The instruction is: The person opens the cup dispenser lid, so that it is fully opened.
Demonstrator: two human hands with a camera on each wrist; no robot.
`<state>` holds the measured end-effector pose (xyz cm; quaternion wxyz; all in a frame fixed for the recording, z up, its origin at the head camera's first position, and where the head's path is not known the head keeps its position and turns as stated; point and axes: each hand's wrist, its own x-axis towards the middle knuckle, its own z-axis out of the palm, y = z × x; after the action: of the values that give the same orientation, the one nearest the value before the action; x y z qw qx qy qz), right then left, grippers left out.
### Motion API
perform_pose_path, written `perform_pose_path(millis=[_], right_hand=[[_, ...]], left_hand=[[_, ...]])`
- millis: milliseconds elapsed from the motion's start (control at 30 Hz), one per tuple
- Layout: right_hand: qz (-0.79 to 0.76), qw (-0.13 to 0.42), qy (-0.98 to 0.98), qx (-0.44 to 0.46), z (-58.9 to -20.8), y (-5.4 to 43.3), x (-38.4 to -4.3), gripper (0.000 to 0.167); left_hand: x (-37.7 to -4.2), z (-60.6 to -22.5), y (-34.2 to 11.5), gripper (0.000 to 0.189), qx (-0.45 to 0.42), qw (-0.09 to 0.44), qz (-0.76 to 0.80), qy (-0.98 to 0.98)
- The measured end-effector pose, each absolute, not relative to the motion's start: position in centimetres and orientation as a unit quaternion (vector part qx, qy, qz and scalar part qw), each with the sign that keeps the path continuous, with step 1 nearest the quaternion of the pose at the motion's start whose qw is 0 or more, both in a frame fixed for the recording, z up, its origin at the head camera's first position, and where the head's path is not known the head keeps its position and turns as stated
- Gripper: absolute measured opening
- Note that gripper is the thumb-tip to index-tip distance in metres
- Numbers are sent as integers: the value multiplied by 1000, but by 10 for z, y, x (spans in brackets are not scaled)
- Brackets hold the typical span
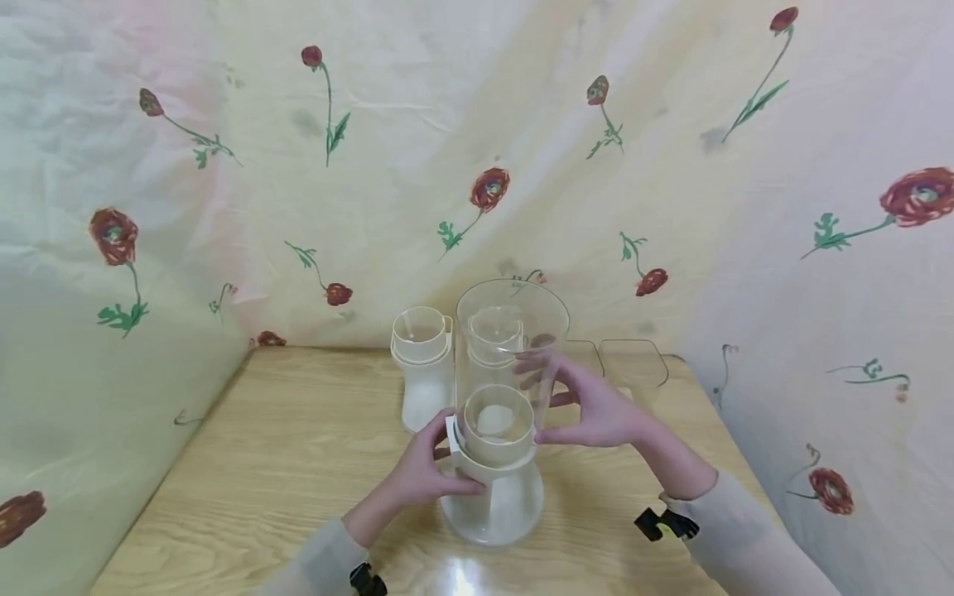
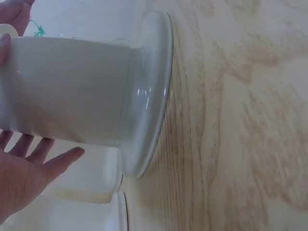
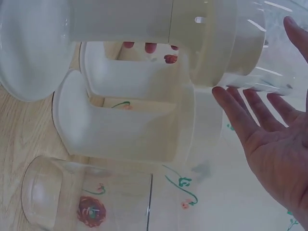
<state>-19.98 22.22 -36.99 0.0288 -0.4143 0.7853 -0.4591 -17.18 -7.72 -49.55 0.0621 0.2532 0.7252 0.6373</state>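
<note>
A white stand [image 1: 493, 505] with a round, flared base stands upright on the table in the head view. A tall clear container [image 1: 477, 331] rises from the ring at its top. My left hand [image 1: 428, 468] grips the stand's upper part from the left. The left wrist view shows the thumb above the white body [image 2: 67, 86] and the fingers [image 2: 43, 147] beneath it. My right hand [image 1: 596, 406] holds the clear container low on its right side. In the right wrist view its fingers [image 3: 262, 110] touch the clear wall [image 3: 274, 53], with the thumb opposite.
Two more white stands stand behind, one at the left [image 1: 425, 389] and one seen through the clear container. More clear containers [image 1: 633, 341] stand at the back right. A flower-printed cloth [image 1: 402, 165] hangs behind and beside the wooden table [image 1: 298, 463].
</note>
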Motion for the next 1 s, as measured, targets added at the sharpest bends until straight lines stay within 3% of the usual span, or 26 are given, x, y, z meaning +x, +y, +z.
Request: perform_pose_path(millis=[367,600,1000], right_hand=[[-438,16,790,-430,-364,220,-200,55],[-454,2,758,-468,-328,216,-214,111],[-523,23,717,-461,-292,193,-205,116]], left_hand=[[-165,-494,-64,110,257,19,609,750],[-169,-493,-64,116,252,0,625,739],[-174,-494,-66,108,260,28,633,729]])
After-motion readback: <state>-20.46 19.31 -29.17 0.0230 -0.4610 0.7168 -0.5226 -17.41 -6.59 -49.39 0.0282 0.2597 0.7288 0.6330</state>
